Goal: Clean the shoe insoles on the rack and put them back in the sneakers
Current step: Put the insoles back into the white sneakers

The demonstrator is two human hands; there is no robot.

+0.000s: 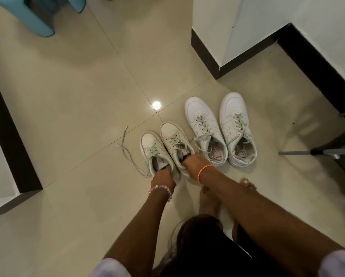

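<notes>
Head view, downward, catalogued by size. Floor (71, 92): pale glossy tiles, bordered by dark skirting (204, 54) under white walls, far beyond the fingers. Blue plastic stool (37, 15): seen at the top left corner, well apart from both hands. Metal bar (317, 151): noted at the right edge.

Larger white sneakers (220, 124): one pair, stood side by side on the tiles just right of the right hand, laces loose, pinkish insoles (215, 152) seen lying inside both.

Smaller off-white sneakers (165, 148): one pair, set directly ahead of the fingers, touching each other; a loose lace (125, 148) was trailed out to the left.

Left hand (163, 175): beaded bracelet at the wrist; fingertips were reached into the heel opening of the left small sneaker, at a grey insole; whether pressed or pinching could not be told.

Right hand (193, 162): orange cord at the wrist; fingers were curled over the heel opening of the right small sneaker, their tips hidden inside.
</notes>
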